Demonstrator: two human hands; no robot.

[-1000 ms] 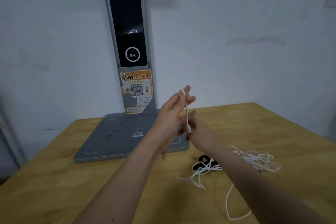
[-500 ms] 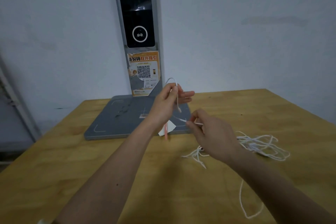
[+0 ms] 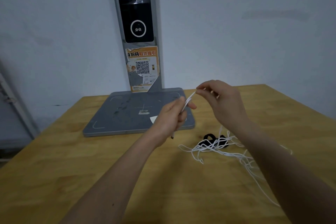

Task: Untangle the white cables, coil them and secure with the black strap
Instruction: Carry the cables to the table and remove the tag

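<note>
Two hands are up over a wooden table (image 3: 54, 169). The left hand (image 3: 171, 118) has its fingers curled around a bit of white cable (image 3: 188, 101). One end of that cable pokes out under the fist. The right hand (image 3: 221, 103) is a little higher and just beside the left one. Its thumb and first finger pinch the same bit of cable at the top. So both hands hold the cable, and it runs in a short slanted line between them.

The rest of the white cables (image 3: 218, 148) lie in one messy pile on the table, below the right arm. The strands cross over each other many times, and I cannot tell how many cables there are. Some strands trail off to the right and toward the near edge of the table.

One black strap (image 3: 209, 137) lies on the table under the left part of the pile. White strands cross on top of it.

Behind the hands is one gray stand (image 3: 116, 120) with a flat base on the table. One tall post rises from it by the wall. The post has one dark screen (image 3: 134, 5) and one orange sticker (image 3: 142, 67) with a square code on it.
</note>
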